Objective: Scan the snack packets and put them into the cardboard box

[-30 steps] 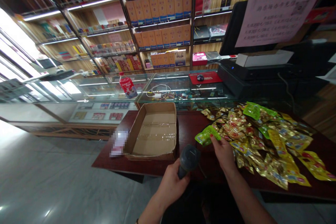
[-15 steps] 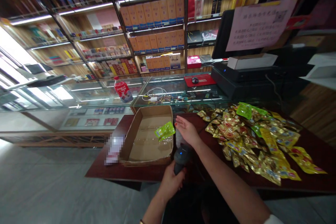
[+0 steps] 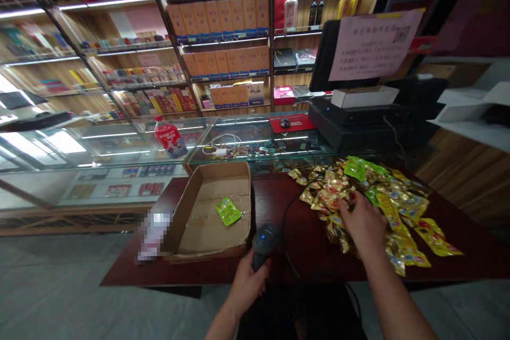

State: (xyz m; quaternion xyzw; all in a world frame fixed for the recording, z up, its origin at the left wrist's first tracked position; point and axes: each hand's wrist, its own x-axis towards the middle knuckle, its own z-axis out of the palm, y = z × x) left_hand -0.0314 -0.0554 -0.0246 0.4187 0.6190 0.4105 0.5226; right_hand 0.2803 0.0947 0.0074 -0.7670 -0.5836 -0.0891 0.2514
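Note:
My left hand [image 3: 247, 284] is wrapped around the handle of a dark barcode scanner [image 3: 266, 239], whose small blue light is lit. The scanner's head is beside the near right corner of a shallow cardboard box [image 3: 211, 171]. One green snack packet [image 3: 228, 211] lies on the floor of that box. On the right, my right hand [image 3: 364, 220] is over a pile of shiny gold snack packets [image 3: 332, 191], thumb and forefinger apart, fingertips down among them. Green and yellow packets [image 3: 438, 236] lie mixed in and at the edge of the pile.
All this rests on a dark red wooden table [image 3: 274, 196]. Behind it, a glass display counter [image 3: 255, 130] carries a red-labelled bottle [image 3: 169, 137], a white cable [image 3: 221, 151], a mouse [image 3: 285, 123] and a monitor with a pink sign [image 3: 374, 45]. The scanner's cord [image 3: 285, 223] crosses the table.
My right hand has moved from beside the box rightward to the packet pile. The green packet, at the box's right side before, now lies flat inside it. My left hand still holds the scanner.

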